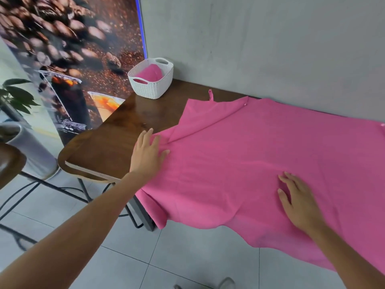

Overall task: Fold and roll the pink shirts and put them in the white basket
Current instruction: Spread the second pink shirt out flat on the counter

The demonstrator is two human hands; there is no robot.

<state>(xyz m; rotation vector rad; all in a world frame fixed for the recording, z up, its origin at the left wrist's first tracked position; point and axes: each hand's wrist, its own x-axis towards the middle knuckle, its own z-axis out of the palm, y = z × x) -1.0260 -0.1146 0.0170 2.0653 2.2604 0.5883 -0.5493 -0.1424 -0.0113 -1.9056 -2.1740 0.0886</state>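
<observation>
Brown wooden table (116, 126) against a grey wall (270, 49). My pink shirt (239, 159) lies spread, long axis ten-to-four, strap toward the white basket (153, 88) at eleven. My left hand (146, 155) and right hand (300, 202) press it flat-fingered.

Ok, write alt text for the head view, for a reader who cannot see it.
Two bare hands, left hand and right hand, press flat on a pink shirt spread over a wooden table. At the table's far corner, a white basket holds a rolled pink shirt.

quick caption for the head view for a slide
Both hands, left and right, press flat on a pink shirt spread over a wooden table; another pink shirt sits in the white basket.
</observation>
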